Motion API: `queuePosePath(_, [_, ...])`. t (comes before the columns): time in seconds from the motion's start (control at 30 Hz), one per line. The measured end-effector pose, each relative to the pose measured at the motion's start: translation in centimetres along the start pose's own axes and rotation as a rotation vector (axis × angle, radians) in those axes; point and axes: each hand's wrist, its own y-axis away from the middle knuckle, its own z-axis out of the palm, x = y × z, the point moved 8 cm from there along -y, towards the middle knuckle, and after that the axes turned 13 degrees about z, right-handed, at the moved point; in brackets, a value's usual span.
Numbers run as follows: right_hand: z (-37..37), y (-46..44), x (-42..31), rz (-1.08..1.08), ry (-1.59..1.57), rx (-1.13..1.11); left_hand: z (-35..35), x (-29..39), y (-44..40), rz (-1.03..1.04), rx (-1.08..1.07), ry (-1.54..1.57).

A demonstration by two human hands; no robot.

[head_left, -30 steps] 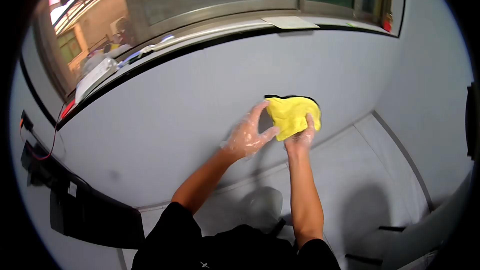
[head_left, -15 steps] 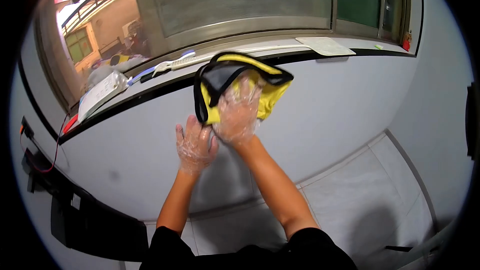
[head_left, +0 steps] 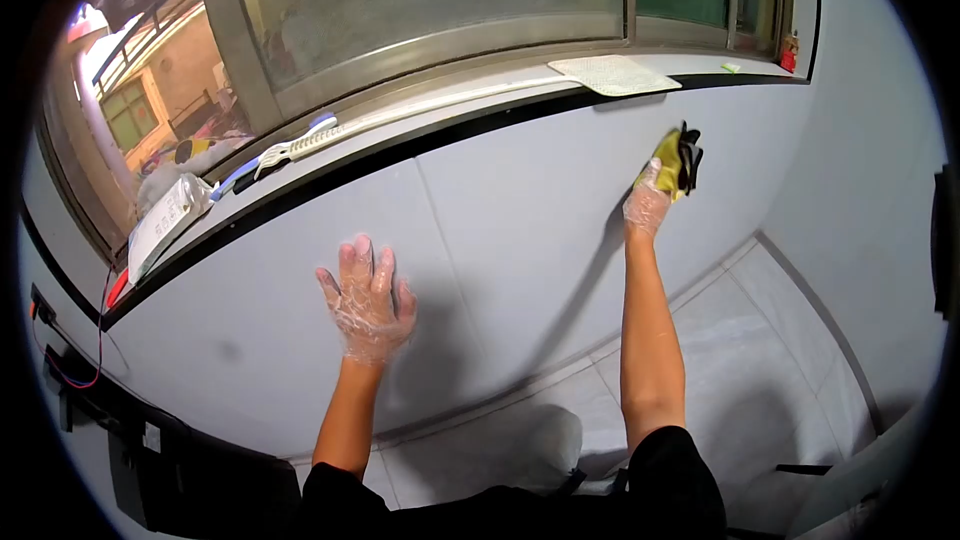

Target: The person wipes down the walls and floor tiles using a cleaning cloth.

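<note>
My left hand (head_left: 367, 305), in a clear plastic glove, has its fingers spread near the grey wall panel (head_left: 520, 240) and holds nothing. Whether it touches the panel I cannot tell. Farther right, my right hand (head_left: 647, 206), gloved the same way, grips a yellow cloth with black edging (head_left: 672, 166). The cloth is bunched beyond the fingers, in front of the panel and below the window sill (head_left: 440, 122).
On the sill lie a white flat-headed swatter (head_left: 615, 75), brushes (head_left: 290, 148), a white packet (head_left: 168, 223) and a small red bottle (head_left: 789, 52). A black cabinet (head_left: 215, 475) stands at lower left, cables (head_left: 98, 340) above it.
My right hand has carried the cloth from beside my left hand to the far right, and the cloth is now bunched. My left hand has its fingers spread wider, apart from the right.
</note>
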Motion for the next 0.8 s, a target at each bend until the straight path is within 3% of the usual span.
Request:
queuePosePath(0.07, [-0.4,1.6,-0.5,0.283,-0.018,-0.15,-0.1,0.6,-0.2,-0.028,-0.053,0.067])
queuePosePath(0.13, [2.2,5.9,-1.7,-0.217,0.045,-0.157,0.2,2.1,-0.2,0.004,-0.105,0.131])
queuePosePath(0.17, [3.8,10.1,-2.5,-0.364,0.097,-0.14,0.2,2.8,-0.1,0.021,-0.136,0.161])
queuePosePath(0.23, [4.2,18.9,-8.7,-0.398,-0.075,-0.418,0.5,4.0,-0.3,0.085,-0.196,0.213])
queuePosePath(0.37, [6.9,31.7,-15.9,-1.17,0.098,-0.514,1.3,4.7,0.9,0.051,-0.221,0.416])
queuePosePath(0.47, [8.1,29.3,-15.9,-0.988,0.134,-0.492,0.5,5.1,0.4,0.047,-0.226,0.339])
queuePosePath(0.53, [6.9,25.6,-16.2,-0.927,0.27,-0.218,0.4,5.2,1.0,0.078,-0.207,0.301])
queuePosePath(0.6, [4.7,19.7,-15.1,-0.566,0.042,-0.171,0.3,5.3,1.1,0.091,-0.195,0.287])
queuePosePath(0.7, [3.2,15.0,-12.8,-0.401,-0.114,-0.038,0.0,5.5,0.9,0.077,-0.189,0.299])
queuePosePath(0.77, [3.1,16.5,-11.9,-0.337,-0.082,-0.114,0.1,5.7,0.8,0.068,-0.179,0.309])
queuePosePath(0.8, [3.4,18.7,-11.6,-0.561,-0.066,-0.123,0.3,5.9,0.8,0.062,-0.172,0.312])
